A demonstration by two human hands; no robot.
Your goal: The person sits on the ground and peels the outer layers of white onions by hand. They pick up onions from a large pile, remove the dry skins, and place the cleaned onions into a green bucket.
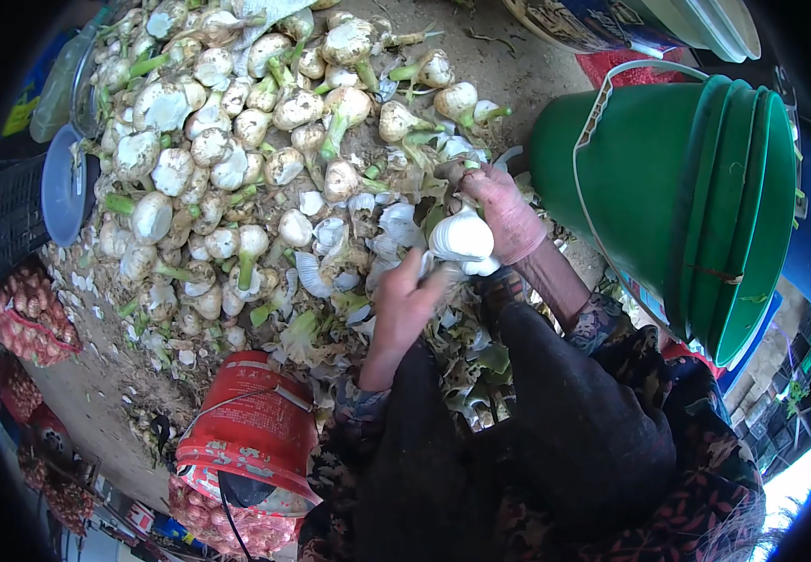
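My right hand, which seems to wear a pinkish glove, grips a garlic bulb near its short green stem. The bulb's skin is smooth and white, its round side toward me. My left hand is just below and left of the bulb, blurred, with thumb and fingers apart and nothing visible in them. Under the held bulb part of another white bulb shows. Loose pale garlic skins lie around both hands. A big heap of soiled garlic bulbs with cut green stems spreads to the left and ahead.
Green plastic buckets, nested and tipped on their side, lie at the right. A worn red bucket leans at the lower left over a red mesh bag of bulbs. Another mesh bag, a bluish lid and a black crate are farther left.
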